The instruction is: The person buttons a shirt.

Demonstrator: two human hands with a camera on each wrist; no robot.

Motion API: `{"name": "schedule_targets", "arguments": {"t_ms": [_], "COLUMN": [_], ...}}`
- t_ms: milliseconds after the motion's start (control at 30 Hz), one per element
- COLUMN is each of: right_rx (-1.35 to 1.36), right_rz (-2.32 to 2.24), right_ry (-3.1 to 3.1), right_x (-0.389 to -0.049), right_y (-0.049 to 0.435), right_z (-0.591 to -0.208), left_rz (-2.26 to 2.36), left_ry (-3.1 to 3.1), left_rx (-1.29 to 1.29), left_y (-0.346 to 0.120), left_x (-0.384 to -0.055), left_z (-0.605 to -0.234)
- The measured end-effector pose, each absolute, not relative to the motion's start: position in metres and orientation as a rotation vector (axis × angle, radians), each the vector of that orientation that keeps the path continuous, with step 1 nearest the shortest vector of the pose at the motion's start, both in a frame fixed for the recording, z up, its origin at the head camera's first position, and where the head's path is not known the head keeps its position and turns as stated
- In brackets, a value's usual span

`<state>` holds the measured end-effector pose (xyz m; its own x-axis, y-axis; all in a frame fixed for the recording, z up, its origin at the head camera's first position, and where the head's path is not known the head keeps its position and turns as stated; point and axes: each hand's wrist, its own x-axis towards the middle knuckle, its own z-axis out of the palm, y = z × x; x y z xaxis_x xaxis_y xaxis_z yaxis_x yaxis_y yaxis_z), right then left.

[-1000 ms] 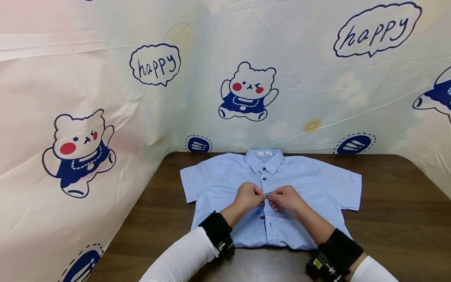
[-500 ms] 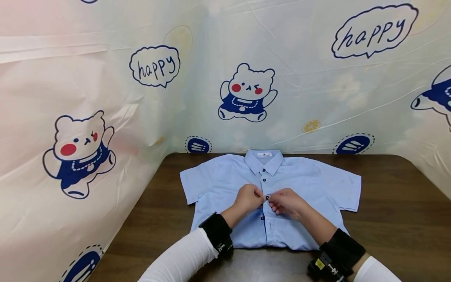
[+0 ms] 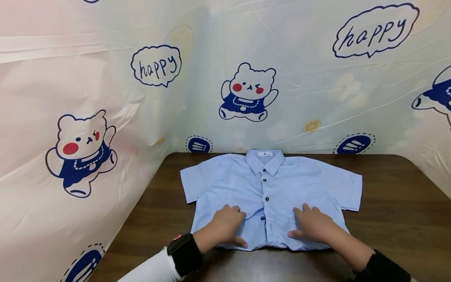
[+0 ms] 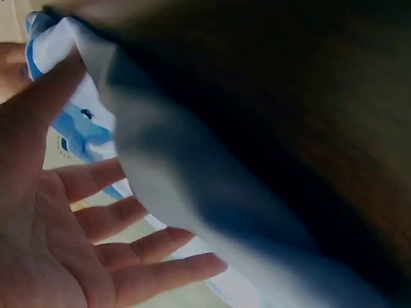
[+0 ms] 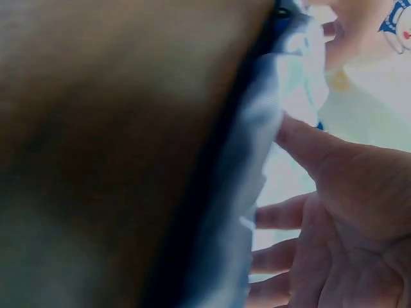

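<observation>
A light blue short-sleeved shirt point(image 3: 282, 188) lies front up, collar away from me. Dark buttons run down its placket, among them a middle button point(image 3: 267, 199) and a lower button point(image 3: 262, 218). My left hand point(image 3: 225, 225) is over the shirt's lower left front, fingers spread and thumb toward the hem. Over the lower right front, my right hand point(image 3: 313, 225) has its fingers apart. In the left wrist view the left fingers point(image 4: 160, 247) reach to the shirt's edge; the right fingers point(image 5: 276, 253) do likewise in the right wrist view. Neither hand grips cloth that I can see.
The shirt rests on a dark brown wooden table point(image 3: 394, 203) with rounded far corners. Behind and to the left hangs a pale curtain point(image 3: 299, 47) printed with bears and "happy" bubbles. Each wrist wears a black strap point(image 3: 184, 253).
Both hands have let go of the middle button. They have drawn apart and back toward the hem, their fingers spreading out. The shirt stays in place.
</observation>
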<state>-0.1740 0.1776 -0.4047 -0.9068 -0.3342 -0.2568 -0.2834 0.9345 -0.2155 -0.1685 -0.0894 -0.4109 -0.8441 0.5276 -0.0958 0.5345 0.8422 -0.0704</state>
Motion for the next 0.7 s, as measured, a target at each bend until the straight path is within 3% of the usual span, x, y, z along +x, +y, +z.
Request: {"name": "schedule_targets", "arguments": {"t_ms": [433,700], "right_rx": [-0.451,-0.429], "right_rz": [-0.281,-0.273], "right_ry": [2.764,2.845], "right_x": [-0.192,-0.188], "right_y": [0.182,0.176], "right_z": [-0.412,-0.402], "left_rz": [-0.217,-0.145], "left_ry": [2.88,2.906], "left_rx": [0.754,0.729], "left_y": [-0.095,-0.086], "left_x": [-0.191,-0.186], "left_z": [-0.417,-0.407]}}
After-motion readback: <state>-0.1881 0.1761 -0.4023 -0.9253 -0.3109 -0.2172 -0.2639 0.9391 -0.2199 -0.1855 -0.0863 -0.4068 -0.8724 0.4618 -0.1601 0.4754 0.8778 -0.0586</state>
